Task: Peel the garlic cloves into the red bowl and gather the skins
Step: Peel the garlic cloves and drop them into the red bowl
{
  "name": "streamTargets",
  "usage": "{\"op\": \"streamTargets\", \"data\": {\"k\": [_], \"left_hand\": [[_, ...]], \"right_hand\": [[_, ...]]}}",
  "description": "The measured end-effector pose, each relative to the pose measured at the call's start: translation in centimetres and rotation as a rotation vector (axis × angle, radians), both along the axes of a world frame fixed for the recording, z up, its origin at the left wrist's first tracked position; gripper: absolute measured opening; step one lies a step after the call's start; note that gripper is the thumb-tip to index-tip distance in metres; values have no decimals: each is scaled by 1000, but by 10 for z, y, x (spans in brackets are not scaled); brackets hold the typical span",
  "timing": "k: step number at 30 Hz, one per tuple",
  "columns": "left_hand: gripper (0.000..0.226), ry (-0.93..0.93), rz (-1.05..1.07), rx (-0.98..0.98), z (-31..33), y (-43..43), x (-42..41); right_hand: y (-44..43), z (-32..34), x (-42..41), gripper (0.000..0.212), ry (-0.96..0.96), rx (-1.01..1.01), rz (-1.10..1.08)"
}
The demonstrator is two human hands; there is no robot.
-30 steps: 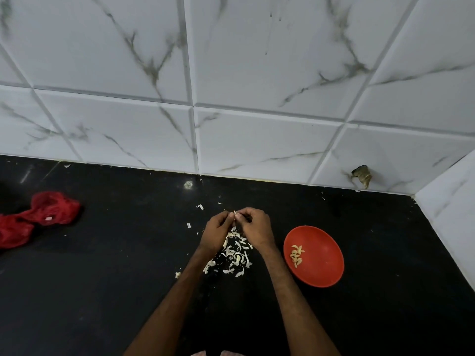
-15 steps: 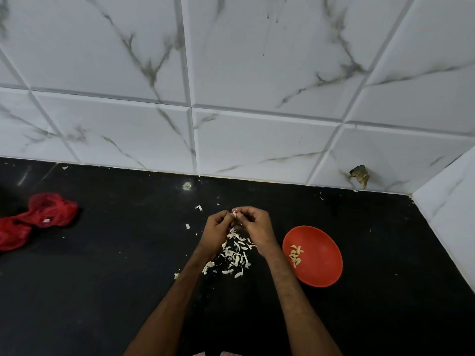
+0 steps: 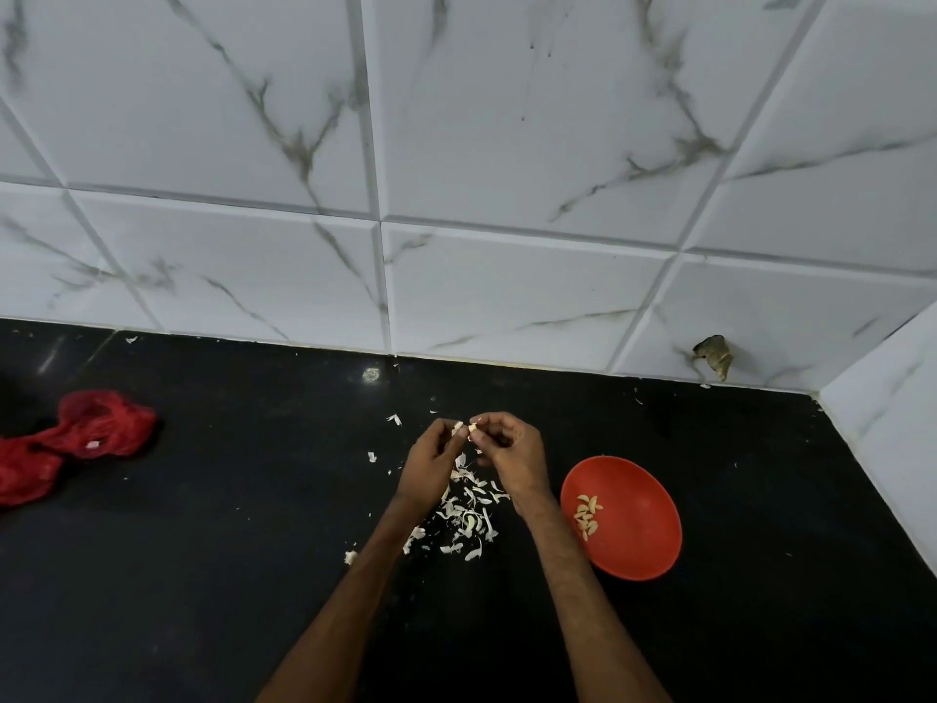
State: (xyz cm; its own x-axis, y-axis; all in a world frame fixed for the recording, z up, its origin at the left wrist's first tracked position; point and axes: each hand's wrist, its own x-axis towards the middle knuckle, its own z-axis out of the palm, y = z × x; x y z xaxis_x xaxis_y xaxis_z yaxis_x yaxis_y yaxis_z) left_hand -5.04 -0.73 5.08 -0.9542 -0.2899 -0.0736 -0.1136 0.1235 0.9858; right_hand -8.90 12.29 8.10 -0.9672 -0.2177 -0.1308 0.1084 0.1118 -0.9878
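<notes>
While we are peeling above the skins,
left hand: pinching a skin flake;
right hand: gripping the garlic clove.

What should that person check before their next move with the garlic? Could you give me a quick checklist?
1. Garlic clove pinched at the fingertips of the left hand and right hand: ok.
2. Clove fully peeled: cannot tell, too small.
3. Red bowl upright beside the right wrist, probably in easy reach: ok.
4. Peeled cloves lie inside the bowl: ok.
5. Skins gathered in one pile: not ok, stray bits lie scattered on the counter.
</notes>
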Motion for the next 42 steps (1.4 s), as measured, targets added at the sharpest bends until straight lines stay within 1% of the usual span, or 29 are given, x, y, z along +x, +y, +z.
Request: {"op": "streamTargets", "data": {"k": [5,13,17,20,26,29,33,36,39,42], "left_hand": [[18,28,-13,66,7,0,-1],[22,5,-5,170,18,6,0],[16,-3,14,193,22,8,-1],[13,-7,21,191,23,8,0],[17,-1,30,149,18,6,-2],[18,5,36,129,18,5,-2],[19,12,27,119,20,4,-3],[16,18,29,108,19,3,-5],[20,10,39,148,21,4,-6],[24,21,84,201,23,5,-6]], "right_hand": [[2,1,-2,13,42,32,-10],[2,0,-3,13,157,101,-12],[0,0,-3,13,201,115,-13],[-1,-2,-2,13,240,157,9],[-2,-2,-4,11,271,196,27],[-3,-2,-4,12,226,173,33],[-4,1,-2,19,143,63,28],[-3,4,-1,19,89,4,22],[-3,7,0,20,34,-42,13],[-3,6,0,19,-2,-33,16]]}}
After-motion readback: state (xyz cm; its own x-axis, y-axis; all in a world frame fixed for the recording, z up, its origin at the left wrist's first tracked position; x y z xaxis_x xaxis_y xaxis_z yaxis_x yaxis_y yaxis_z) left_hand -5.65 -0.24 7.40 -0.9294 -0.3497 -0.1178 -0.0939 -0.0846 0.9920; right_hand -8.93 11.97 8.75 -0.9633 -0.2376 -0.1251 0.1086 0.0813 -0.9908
